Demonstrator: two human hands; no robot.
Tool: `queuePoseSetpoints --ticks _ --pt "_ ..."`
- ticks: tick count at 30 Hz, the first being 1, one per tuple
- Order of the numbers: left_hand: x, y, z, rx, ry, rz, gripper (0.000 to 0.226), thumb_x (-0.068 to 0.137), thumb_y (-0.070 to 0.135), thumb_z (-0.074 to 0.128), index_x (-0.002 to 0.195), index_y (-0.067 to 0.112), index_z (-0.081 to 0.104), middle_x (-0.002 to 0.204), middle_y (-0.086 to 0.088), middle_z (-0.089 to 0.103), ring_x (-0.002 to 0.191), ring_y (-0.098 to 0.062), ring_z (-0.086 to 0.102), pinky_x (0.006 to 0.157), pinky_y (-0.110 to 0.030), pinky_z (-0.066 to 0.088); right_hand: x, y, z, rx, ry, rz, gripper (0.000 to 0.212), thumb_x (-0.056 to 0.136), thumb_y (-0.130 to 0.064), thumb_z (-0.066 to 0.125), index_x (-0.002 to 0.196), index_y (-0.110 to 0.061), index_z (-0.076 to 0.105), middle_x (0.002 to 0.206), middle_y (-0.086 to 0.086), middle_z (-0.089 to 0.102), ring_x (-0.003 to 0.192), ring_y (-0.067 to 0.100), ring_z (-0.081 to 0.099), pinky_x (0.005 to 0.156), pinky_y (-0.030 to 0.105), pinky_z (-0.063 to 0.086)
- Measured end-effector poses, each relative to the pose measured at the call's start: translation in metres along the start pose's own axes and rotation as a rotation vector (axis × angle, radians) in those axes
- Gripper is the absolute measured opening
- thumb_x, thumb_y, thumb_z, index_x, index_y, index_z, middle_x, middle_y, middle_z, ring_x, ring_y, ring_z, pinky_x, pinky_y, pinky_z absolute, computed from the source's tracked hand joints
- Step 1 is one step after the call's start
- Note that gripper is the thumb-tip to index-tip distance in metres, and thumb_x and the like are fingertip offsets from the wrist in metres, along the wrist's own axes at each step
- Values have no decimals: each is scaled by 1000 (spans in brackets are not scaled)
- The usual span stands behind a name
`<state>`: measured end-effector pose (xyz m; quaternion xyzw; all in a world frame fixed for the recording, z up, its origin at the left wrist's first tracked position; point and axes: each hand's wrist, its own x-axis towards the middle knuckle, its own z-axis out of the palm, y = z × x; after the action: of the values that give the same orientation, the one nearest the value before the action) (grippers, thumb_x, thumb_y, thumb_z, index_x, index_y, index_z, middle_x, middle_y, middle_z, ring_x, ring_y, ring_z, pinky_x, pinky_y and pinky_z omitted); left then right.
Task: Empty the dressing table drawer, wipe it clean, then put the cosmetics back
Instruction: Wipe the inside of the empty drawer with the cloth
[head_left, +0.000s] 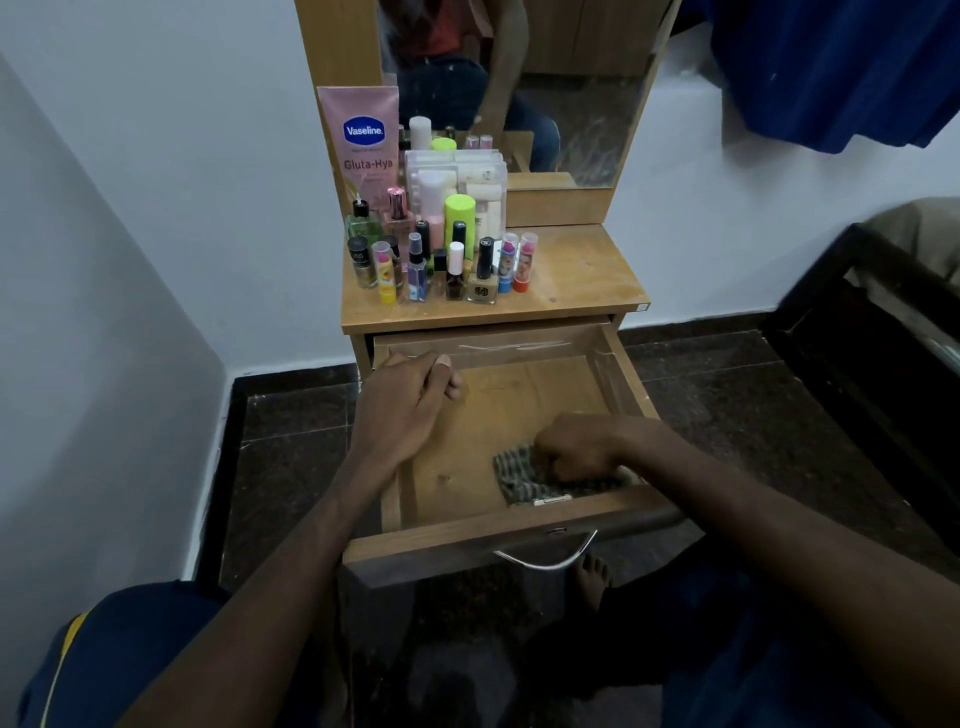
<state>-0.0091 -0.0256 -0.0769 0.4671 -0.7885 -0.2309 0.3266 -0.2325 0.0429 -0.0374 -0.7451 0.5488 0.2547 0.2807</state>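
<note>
The wiping step is underway: the right hand (576, 447) fists a striped cloth (524, 478) against the drawer (493, 540) floor's near right corner. The left hand (410, 400), loosely curled and empty, rests at the far left corner. Cosmetics (441, 260) crowd the tabletop's left side; next comes sweeping the remaining floor.

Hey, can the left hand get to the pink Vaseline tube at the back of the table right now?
Probably yes. The left hand is free, resting at the drawer's back left corner, but small bottles crowd in front of the pink tube, so it would reach over them.
</note>
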Motion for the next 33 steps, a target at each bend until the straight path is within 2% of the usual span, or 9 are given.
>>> queuePoseSetpoints --ticks 2,5,9,13,17,20,27,30,33 --pt "-1 0 0 -29 7 -10 43 114 32 38 92 26 75 79 17 74 84 -8 67 86 -37 52 13 -24 -3 19 7 -111 12 102 -14 53 101 -14 65 103 8 68 96 27 62 81 38 47" --pt "-1 1 0 -32 3 -5 48 112 36 33 92 26 75 79 16 75 84 -10 68 86 -39 52 40 -68 -3 15 29 -280 19 104 -10 50 108 -2 66 102 14 67 92 29 60 81 40 45" --pt "1 -1 0 -7 -17 5 49 111 38 31 93 26 75 80 16 75 88 -13 69 88 -43 53 48 -89 -2 108 64 -372 23 106 -6 46 93 3 63 86 9 56 79 24 51 77 39 39" --pt "-1 -2 2 2 -19 16 47 111 39 33 93 27 75 80 17 74 89 -14 68 88 -44 53 27 -58 4 170 10 -229 29 109 -25 45 82 -23 56 86 -1 60 92 27 59 89 44 47" --pt "-2 -6 1 -69 26 18 42 114 30 39 95 24 76 82 15 75 86 -7 70 89 -42 54 0 -1 7 23 -35 53 35 110 -29 43 116 -4 66 115 17 70 105 34 64 92 43 51" --pt "-2 -7 2 -80 31 31 43 114 31 38 95 25 75 83 15 75 86 -1 69 92 -41 54 -12 27 9 -80 -87 176 34 108 -22 45 117 1 68 119 20 69 107 36 66 92 43 53" --pt "-9 -5 3 -367 141 -69 52 115 36 32 90 24 76 87 10 78 94 -13 72 97 -49 52 12 -31 7 146 -39 -157 32 112 -27 44 124 -6 66 120 11 69 110 29 62 101 43 47" --pt "-9 -3 3 -443 159 -91 54 116 33 27 94 19 75 84 2 77 91 -17 71 95 -51 51 39 -76 6 239 -26 -294 26 111 -15 46 110 5 63 103 14 61 94 25 55 88 39 43" --pt "-8 -2 2 -451 147 -131 55 115 31 24 95 20 74 81 1 77 89 -17 69 95 -49 50 57 -93 2 161 45 -290 15 104 -3 48 93 -1 58 94 15 57 85 27 52 77 37 41"
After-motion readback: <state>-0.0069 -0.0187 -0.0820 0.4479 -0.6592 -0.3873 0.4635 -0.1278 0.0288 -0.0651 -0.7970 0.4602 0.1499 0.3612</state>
